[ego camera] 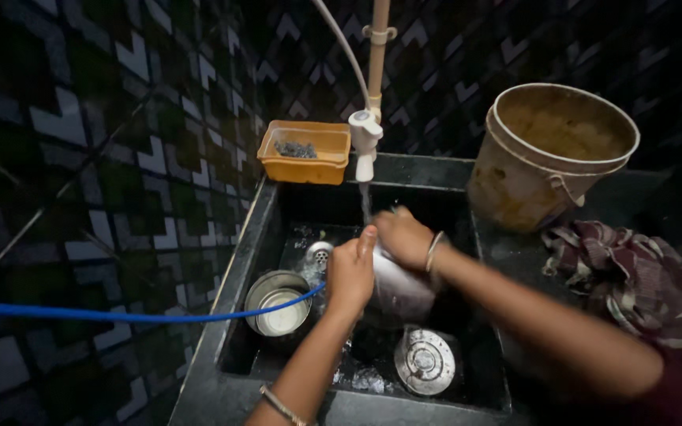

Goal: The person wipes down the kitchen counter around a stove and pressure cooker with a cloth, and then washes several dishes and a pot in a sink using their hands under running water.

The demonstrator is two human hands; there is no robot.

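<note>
While water runs from the tap (365, 146) into the dark sink (487, 315), both hands work on a steel pot (395, 290) held over the middle of the sink, directly below the tap. The left hand (350, 272) is closed against the pot's near side, fingers wrapped onto its wall. The right hand (404, 235) presses down on the pot's top, fingers curled over the rim; a bangle sits at that wrist.

Handling judgement: the pot appears to be thin steel, stiff and fairly light, and its wet surface is probably slippery. The rim offers the surest hold, with the second hand bracing the wall.

Inside the sink, a steel bowl (279, 304) lies left of the pot, beside the drain (320, 252), and a round steel lid (425, 361) lies in front of it. A blue hose (120, 315) crosses the sink's left edge. Behind the sink stands an orange tray (304, 154); to its right stand a worn bucket (550, 154) and a crumpled checked cloth (633, 276).
</note>
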